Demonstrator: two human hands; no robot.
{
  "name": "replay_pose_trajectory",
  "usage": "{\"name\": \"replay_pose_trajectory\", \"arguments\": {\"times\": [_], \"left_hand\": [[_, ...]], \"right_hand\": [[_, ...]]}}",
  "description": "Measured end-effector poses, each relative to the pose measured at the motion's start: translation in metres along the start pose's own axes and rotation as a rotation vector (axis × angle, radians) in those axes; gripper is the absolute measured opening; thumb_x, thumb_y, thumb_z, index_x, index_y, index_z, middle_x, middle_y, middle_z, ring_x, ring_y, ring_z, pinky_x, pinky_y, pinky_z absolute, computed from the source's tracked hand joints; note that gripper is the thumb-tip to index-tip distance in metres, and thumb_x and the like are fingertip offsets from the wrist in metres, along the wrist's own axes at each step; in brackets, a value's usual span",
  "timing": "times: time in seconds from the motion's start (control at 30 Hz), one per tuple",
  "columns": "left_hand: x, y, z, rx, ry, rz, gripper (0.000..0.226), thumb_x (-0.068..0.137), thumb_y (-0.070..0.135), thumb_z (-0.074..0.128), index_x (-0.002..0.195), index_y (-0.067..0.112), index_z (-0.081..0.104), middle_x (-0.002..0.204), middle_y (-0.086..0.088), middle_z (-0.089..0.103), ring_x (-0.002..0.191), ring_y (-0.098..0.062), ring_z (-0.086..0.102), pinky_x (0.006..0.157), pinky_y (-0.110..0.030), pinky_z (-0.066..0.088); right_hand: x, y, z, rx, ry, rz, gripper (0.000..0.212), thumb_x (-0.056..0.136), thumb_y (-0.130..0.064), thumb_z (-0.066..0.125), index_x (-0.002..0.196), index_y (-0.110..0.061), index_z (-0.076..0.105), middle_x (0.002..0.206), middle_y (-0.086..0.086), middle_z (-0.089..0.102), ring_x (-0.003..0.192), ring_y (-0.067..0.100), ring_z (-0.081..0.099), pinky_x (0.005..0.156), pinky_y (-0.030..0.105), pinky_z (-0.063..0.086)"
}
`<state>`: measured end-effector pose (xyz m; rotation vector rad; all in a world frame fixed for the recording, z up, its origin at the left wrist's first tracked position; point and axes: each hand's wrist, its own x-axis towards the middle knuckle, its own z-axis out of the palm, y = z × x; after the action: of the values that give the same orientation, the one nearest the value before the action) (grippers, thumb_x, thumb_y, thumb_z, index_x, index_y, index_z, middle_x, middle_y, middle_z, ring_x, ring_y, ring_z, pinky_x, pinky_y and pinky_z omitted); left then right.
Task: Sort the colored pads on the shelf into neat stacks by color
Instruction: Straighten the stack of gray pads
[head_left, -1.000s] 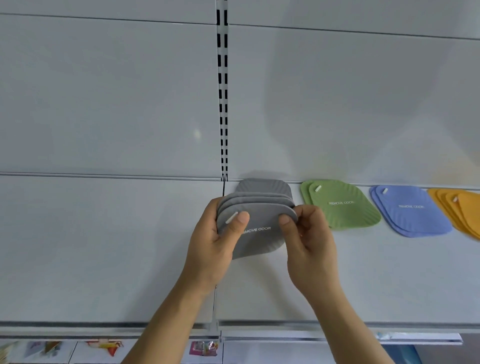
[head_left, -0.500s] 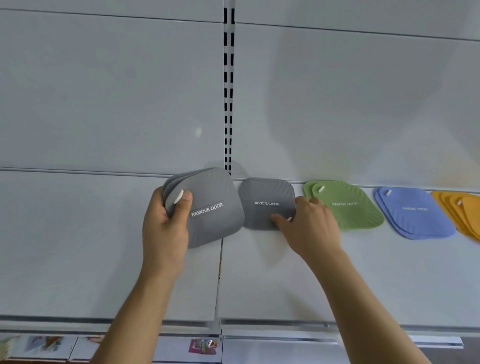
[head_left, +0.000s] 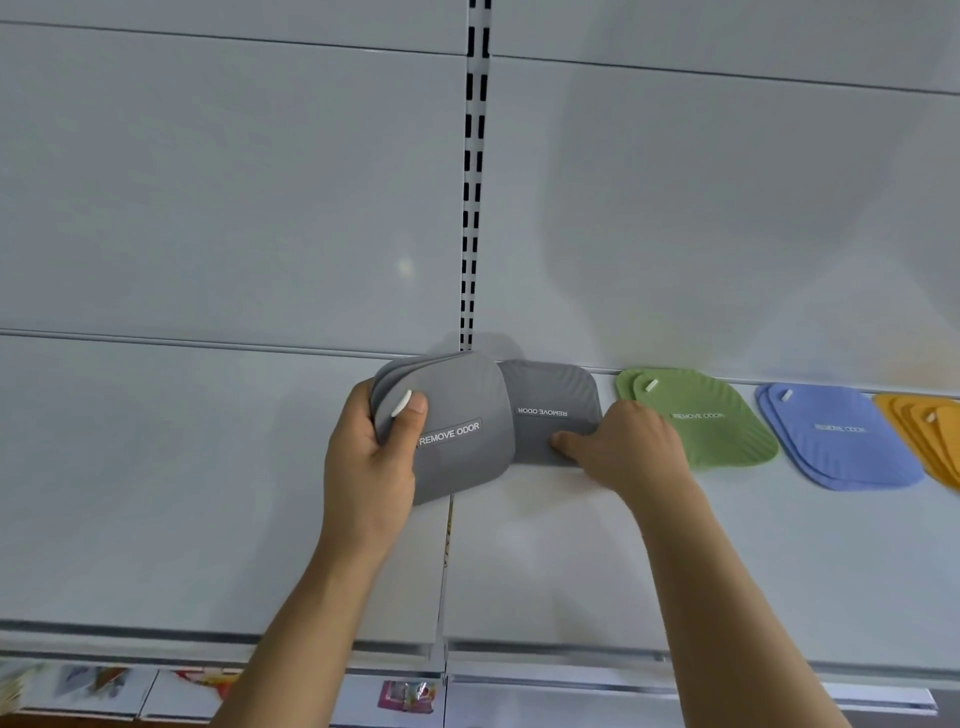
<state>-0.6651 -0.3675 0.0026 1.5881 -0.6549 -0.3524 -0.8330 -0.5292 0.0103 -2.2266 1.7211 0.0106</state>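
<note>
Left hand grip clasps grey pads; right hand, fingers flat, presses grey pad beside green stack.

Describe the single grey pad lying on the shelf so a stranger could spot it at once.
Find the slotted upright in the back wall. At its foot, just right, the grey pad lies flat under the right hand. Unlike its neighbours, its REMOVE ODOR label reads upside down.

"remove odor" on gray pads
</note>
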Motion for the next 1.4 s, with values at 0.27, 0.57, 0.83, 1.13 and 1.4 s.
{"name": "replay_pose_trajectory", "arguments": {"times": [0.27,0.57,0.83,1.13,1.4], "left_hand": [[-0.001,0.002,0.000,-0.002,-0.014,-0.003,0.009,0.104,0.026,0.064,0.111,0.032,0.066,0.104,0.024,0.075,0.098,0.006,0.068,0.078,-0.008,0.047],[0.011,0.005,-0.003,-0.184,0.015,-0.127,0.018,0.090,0.038,0.064,0.107,0.037,0.070,0.105,0.018,0.076,0.102,-0.007,0.070,0.089,-0.035,0.053],[0.003,0.021,0.022,-0.353,-0.256,-0.263,0.028,0.082,0.023,0.058,0.103,0.028,0.076,0.104,0.002,0.077,0.102,-0.020,0.067,0.093,-0.044,0.048],[-0.020,0.023,0.034,-0.405,-0.474,-0.296,0.037,0.097,0.024,0.044,0.118,0.019,0.075,0.124,-0.011,0.075,0.111,-0.021,0.068,0.105,-0.048,0.049],[-0.026,0.018,0.036,-0.439,-0.448,-0.232,0.044,0.110,0.017,0.030,0.128,0.011,0.070,0.131,-0.013,0.072,0.125,-0.025,0.065,0.113,-0.047,0.046]], "right_hand": [[-0.006,-0.001,0.015,0.309,0.123,0.038,0.029,0.080,-0.031,0.072,0.093,-0.010,0.058,0.084,0.002,0.062,0.083,0.032,0.058,0.063,0.034,0.037],[-0.054,0.027,-0.052,0.910,0.490,-0.210,0.025,0.088,-0.009,0.072,0.086,-0.034,0.069,0.074,-0.026,0.069,0.067,-0.007,0.061,0.060,0.008,0.043],[-0.071,0.028,-0.095,0.295,0.154,-0.856,0.038,0.092,-0.009,0.061,0.109,-0.039,0.076,0.106,-0.023,0.071,0.096,0.007,0.069,0.083,0.028,0.053],[-0.056,-0.003,-0.028,0.274,0.518,-0.882,0.019,0.085,-0.030,0.076,0.095,-0.016,0.070,0.089,-0.005,0.071,0.083,0.022,0.064,0.069,0.038,0.054],[-0.057,0.003,-0.011,0.438,0.546,-0.900,0.008,0.096,-0.018,0.073,0.094,-0.010,0.074,0.091,-0.001,0.068,0.087,0.023,0.060,0.083,0.022,0.045]]}}
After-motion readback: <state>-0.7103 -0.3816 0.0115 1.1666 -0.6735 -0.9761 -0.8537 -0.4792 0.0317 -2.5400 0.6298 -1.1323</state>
